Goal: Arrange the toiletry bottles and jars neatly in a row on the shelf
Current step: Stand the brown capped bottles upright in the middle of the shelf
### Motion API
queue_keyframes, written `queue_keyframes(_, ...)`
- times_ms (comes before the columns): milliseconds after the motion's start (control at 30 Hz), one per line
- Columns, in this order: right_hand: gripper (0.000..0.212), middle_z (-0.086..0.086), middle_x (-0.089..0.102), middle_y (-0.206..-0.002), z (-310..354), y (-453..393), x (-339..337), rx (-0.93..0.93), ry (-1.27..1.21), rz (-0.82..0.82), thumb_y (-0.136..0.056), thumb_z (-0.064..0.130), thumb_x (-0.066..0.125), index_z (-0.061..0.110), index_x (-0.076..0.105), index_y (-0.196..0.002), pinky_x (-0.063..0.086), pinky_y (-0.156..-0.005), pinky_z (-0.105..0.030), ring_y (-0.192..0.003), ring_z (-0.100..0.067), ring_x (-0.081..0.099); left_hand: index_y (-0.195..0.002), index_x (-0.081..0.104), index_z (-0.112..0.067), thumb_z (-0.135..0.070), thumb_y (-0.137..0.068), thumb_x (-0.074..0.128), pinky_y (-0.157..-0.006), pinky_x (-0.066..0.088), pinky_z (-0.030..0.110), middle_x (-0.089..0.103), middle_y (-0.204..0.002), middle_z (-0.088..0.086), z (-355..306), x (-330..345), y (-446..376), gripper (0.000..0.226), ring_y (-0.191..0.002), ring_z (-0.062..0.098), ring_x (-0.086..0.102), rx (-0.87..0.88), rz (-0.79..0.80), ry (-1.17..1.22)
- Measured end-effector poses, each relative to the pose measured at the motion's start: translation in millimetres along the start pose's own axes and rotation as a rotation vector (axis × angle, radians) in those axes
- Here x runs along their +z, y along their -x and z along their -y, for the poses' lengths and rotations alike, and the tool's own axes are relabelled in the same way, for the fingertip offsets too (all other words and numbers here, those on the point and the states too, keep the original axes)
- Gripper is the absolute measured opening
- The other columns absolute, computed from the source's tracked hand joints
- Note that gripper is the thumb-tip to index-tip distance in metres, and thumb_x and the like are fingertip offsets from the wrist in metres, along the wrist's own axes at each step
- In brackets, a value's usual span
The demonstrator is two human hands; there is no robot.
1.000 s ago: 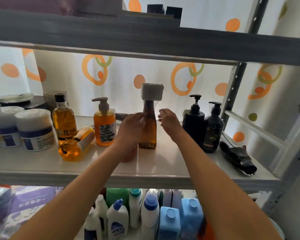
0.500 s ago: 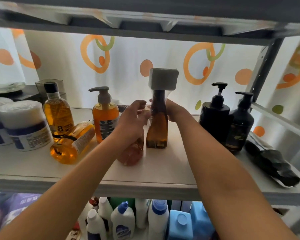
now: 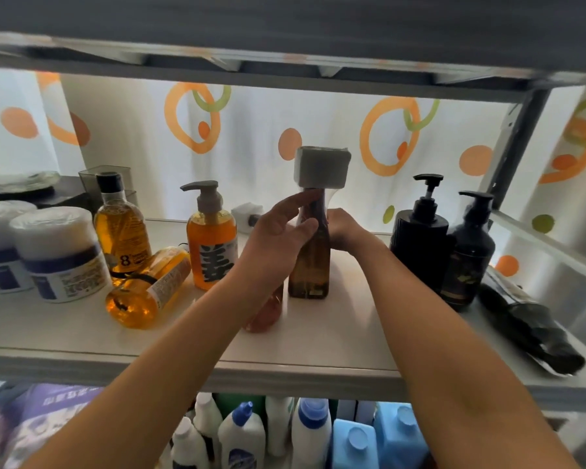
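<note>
Backdrop: white curtain with orange rings, orange dots and green loops hangs behind the rack, lit from behind.
Shelf: pale white shelf runs across mid-frame; a grey upper shelf spans the top; a dark metal upright stands at upper right.
Left of frame: two white jars with dark blue bands and fine print too small to read; the nearer one sits just beside the other.
Writing: upright amber bottle with black cap shows a large "8"; orange pump bottle carries one big dark character on a pale label.
Fallen item: a second amber bottle on its side lies in front of the "8" bottle, label text unreadable.
Centre: tall brown bottle stands upright, topped with a grey-white block cap; liquid looks amber-brown.
Left hand: thumb and fingers loosely curled at the brown bottle's neck, touching it; partly spread, not fully closed.
Right hand: behind the brown bottle at shoulder height, mostly hidden; grip cannot be told.
Under left wrist: a pinkish bottle, largely covered by the arm.
Right of centre: two black pump bottles side by side, touching; gold label on the right one unreadable.
Far right: black foil pouch lying flat near the shelf edge.
Lower shelf: white and blue cleaner bottles, upright, packed close.
</note>
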State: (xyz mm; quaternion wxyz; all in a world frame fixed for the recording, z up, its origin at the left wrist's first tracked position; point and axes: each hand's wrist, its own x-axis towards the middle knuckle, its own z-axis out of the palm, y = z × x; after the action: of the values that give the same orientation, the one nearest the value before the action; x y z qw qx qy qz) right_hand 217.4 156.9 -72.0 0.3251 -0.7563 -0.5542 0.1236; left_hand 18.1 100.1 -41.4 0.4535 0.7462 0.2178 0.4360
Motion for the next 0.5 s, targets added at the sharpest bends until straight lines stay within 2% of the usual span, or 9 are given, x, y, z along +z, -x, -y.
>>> queue_keyframes(100, 0.02, 0.001, 0.065, -0.088, -1.7, 15.6, -5.9, 0.01, 0.099, -0.028, -0.081, 0.031, 0.07, 0.013, 0.066, -0.087, 0.048, -0.071, -0.029, -0.087, -0.022, 0.063, -0.127, 0.056, -0.032, -0.021, -0.1, 0.047, -0.096, 0.037, 0.022, 0.051, -0.139, -0.012, -12.4, 11.5, 3.9, 0.03, -0.119, 0.006, 0.048, -0.024, -0.005, -0.043)
queue_keyframes(167, 0.023, -0.006, 0.068, -0.089, 0.3, 30.3, -8.7, 0.037, 0.153, -0.056, -0.079, 0.028, 0.068, 0.007, 0.065, -0.09, 0.052, -0.067, -0.033, -0.082, -0.024, 0.064, -0.118, 0.058, -0.026, -0.024, -0.102, 0.044, -0.099, 0.042, 0.029, 0.06, -0.126, -0.005, -17.1, 16.3, 7.3, 0.021, -0.112, 0.011, 0.056, -0.078, -0.054, 0.025)
queue_keyframes(233, 0.021, -0.006, 0.064, -0.083, 5.8, 47.3, -10.1, 0.064, 0.223, -0.071, -0.077, 0.027, 0.068, 0.01, 0.059, -0.086, 0.045, -0.058, -0.031, -0.074, -0.023, 0.059, -0.116, 0.059, -0.021, -0.027, -0.103, 0.041, -0.098, 0.045, 0.034, 0.065, -0.11, -0.004, -19.7, 18.1, 10.5, 0.023, -0.102, 0.009, 0.061, -0.118, -0.074, 0.122)
queue_keyframes(300, 0.021, -0.005, 0.062, -0.084, 6.3, 60.8, -9.3, 0.1, 0.27, -0.105, -0.079, 0.027, 0.069, 0.014, 0.055, -0.087, 0.039, -0.057, -0.029, -0.076, -0.022, 0.058, -0.121, 0.059, -0.021, -0.035, -0.102, 0.041, -0.1, 0.045, 0.038, 0.066, -0.109, -0.004, -19.0, 20.2, 12.6, 0.03, -0.104, 0.011, 0.061, -0.161, -0.054, 0.164)
queue_keyframes(400, 0.02, -0.007, 0.066, -0.095, 8.5, 79.3, -7.4, 0.141, 0.357, -0.183, -0.085, 0.029, 0.066, 0.014, 0.058, -0.095, 0.041, -0.063, -0.031, -0.089, -0.026, 0.063, -0.121, 0.06, -0.023, -0.042, -0.1, 0.041, -0.101, 0.045, 0.037, 0.066, -0.11, -0.003, -20.2, 22.8, 16.5, 0.034, -0.107, 0.013, 0.06, -0.182, -0.049, 0.154)
queue_keyframes(500, 0.023, -0.007, 0.067, -0.104, 14.7, 95.5, -3.2, 0.16, 0.429, -0.226, -0.091, 0.031, 0.062, 0.012, 0.062, -0.105, 0.041, -0.066, -0.028, -0.098, -0.026, 0.065, -0.099, 0.063, -0.029, -0.038, -0.1, 0.045, -0.093, 0.047, 0.033, 0.066, -0.099, -0.005, -17.0, 22.0, 18.2, 0.02, -0.1, 0.016, 0.061, -0.19, -0.069, 0.177)
